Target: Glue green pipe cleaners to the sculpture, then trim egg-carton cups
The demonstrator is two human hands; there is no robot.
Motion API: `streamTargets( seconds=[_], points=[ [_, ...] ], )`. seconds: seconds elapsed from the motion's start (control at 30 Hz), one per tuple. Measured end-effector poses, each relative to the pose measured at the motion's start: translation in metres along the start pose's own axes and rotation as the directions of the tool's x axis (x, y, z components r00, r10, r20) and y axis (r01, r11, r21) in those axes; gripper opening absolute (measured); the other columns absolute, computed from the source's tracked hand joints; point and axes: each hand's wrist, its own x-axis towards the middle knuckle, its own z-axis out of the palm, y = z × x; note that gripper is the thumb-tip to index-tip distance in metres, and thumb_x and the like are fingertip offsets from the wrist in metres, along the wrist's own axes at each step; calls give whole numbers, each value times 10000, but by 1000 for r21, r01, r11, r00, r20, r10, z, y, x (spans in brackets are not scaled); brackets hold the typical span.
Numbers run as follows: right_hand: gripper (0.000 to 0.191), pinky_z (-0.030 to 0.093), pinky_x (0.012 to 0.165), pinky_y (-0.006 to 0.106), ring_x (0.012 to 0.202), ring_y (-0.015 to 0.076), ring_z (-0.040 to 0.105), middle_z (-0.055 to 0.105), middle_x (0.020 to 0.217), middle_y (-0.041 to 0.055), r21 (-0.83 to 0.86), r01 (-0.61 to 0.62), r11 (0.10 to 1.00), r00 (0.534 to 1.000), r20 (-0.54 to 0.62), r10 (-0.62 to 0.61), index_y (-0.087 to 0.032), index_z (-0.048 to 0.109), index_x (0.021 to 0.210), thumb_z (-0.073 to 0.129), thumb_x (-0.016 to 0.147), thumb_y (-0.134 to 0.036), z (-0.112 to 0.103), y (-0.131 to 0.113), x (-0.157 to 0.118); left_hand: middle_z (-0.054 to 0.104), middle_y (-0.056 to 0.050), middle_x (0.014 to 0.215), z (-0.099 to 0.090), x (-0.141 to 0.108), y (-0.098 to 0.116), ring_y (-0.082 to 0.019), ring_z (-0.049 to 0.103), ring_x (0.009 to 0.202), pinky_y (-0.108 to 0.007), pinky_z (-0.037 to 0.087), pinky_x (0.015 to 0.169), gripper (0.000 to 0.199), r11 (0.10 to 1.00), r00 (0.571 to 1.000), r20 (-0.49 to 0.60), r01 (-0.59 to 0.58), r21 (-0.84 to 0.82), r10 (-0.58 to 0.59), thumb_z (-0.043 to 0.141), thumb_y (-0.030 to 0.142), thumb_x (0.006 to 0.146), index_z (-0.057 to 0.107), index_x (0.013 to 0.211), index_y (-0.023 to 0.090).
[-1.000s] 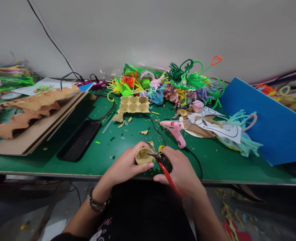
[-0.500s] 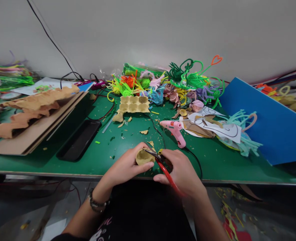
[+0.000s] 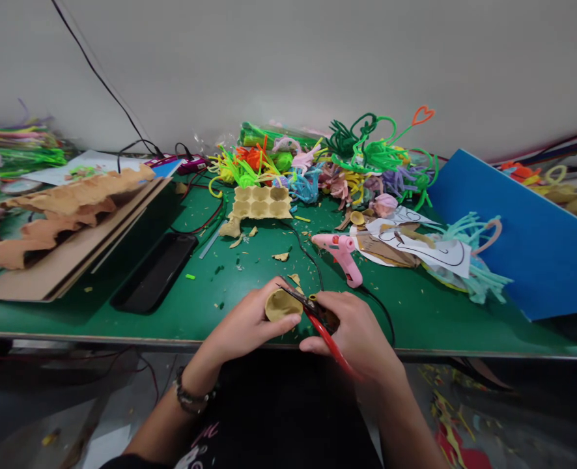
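Observation:
My left hand is closed around a small tan egg carton cup, its hollow facing up, the thumb along its near side. In my right hand are red-handled scissors, their dark blades reaching across the cup's right rim. The blades stand slightly apart. Just beyond the hands lie torn carton scraps. A pink glue gun rests behind my right hand, and farther back sits the rest of the egg carton, with several cups.
A black phone lies left beside stacked cardboard. Piled pipe cleaners fill the back. A blue board leans at the right, near paper cutouts. The glue gun's cord runs to the table's front edge.
The scissor blades have opened a little, their tips rising above the cup's rim. Both hands stay in nearly the same place.

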Motion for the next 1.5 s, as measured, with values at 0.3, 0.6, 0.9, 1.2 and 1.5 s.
streamTargets(
  seconds=[0.3,0.6,0.9,1.2,1.5],
  points=[
    [628,293,515,248,568,136,432,501,678,1,43,22,999,1000,-10,-22,-198,441,734,401,581,-806,4,-7,5,549,23,723,-2,1,9,-107,486,622,-200,377,569,200,999,998,-61,-35,-10,35,535,331,749,473,862,179],
    [586,292,520,248,570,134,430,474,650,-10,55,54,997,998,-32,-52,-199,422,713,407,617,-777,2,-7,6,564,6,752,-4,0,11,-116,494,645,-211,378,592,204,996,989,-125,-89,-31,84,530,348,726,464,820,179],
    [622,276,520,237,536,112,406,489,607,-14,92,58,994,998,-45,-54,-189,449,667,352,620,-802,1,-6,4,558,4,733,-6,1,11,-130,490,646,-227,385,598,270,998,993,-104,-54,-27,51,539,397,719,482,859,173],
    [569,223,518,224,509,93,329,424,538,-45,72,5,997,1000,-2,-5,-191,368,591,455,616,-753,-2,-4,1,538,27,704,-6,1,11,-105,472,609,-203,355,564,180,996,992,-90,-86,7,86,533,333,753,460,810,180],
    [571,210,509,220,492,87,297,387,501,-48,90,0,996,1000,-26,2,-190,347,564,412,650,-751,0,-5,0,530,33,685,-4,-1,9,-100,466,599,-197,356,560,175,995,991,-93,-96,-21,94,531,321,748,457,815,178]
  ],
)
